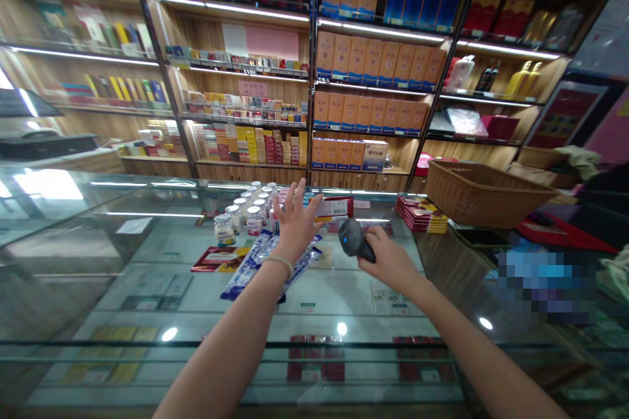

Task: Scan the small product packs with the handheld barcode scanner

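My right hand [389,258] grips a dark barcode scanner [352,239] with a small blue light, held above the glass counter [339,301]. Its head is close to a dark red packet with a white label [335,208]. My left hand [297,222] has its fingers spread, just left of that packet; whether the thumb touches it I cannot tell. Beneath the left wrist lie several blue-and-white packets [250,268]. Small jars with white lids [253,217] stand in rows to the left. A red-and-yellow packet [216,258] lies flat in front of them, partly under the blue-and-white ones.
A stack of red-and-yellow packets [421,214] sits at the right, next to a wicker basket [486,190]. A white paper [134,226] lies at the left. Shelves behind the counter hold orange boxes [378,60] and small cartons [255,145].
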The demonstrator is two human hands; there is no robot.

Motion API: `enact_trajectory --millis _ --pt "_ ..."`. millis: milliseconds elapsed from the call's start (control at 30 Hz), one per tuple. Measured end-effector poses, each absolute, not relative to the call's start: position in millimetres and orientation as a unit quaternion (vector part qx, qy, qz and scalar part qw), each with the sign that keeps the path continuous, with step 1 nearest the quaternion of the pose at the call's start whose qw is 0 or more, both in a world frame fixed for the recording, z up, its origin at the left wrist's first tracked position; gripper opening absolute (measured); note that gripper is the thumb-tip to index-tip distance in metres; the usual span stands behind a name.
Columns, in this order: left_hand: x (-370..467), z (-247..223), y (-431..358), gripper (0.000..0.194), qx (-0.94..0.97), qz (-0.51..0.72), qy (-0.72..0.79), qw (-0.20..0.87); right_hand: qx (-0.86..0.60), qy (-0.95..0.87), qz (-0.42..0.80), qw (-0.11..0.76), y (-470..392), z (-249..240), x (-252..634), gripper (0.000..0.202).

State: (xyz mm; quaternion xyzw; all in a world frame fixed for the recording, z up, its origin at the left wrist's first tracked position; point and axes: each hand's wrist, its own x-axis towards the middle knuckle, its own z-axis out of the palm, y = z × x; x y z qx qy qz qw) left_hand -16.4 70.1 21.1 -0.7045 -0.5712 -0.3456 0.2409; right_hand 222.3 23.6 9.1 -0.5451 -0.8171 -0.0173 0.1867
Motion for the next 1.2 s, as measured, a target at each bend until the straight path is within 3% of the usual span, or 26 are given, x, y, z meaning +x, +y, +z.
enact_trajectory --millis 133,333,500,733,1200 --pt "-17 19 72 0.071 -0.700 -0.345 -0.577 0.241 -0.596 -0.768 0.056 0.228 40 29 232 0.031" --pt "-19 17 75 0.069 -0.697 -0.345 -0.575 0.254 -0.536 -0.741 0.246 0.320 41 34 245 0.036" --pt "-21 16 78 0.069 -0.693 -0.341 -0.579 0.261 -0.523 -0.749 0.203 0.351 24 25 241 0.038" --pt "-20 16 77 0.069 -0.693 -0.342 -0.582 0.254 -0.570 -0.763 0.170 0.253 9 23 232 0.041" --pt "-19 19 74 0.067 -0.695 -0.338 -0.587 0.240 -0.591 -0.760 0.128 0.238 8 24 227 0.035"
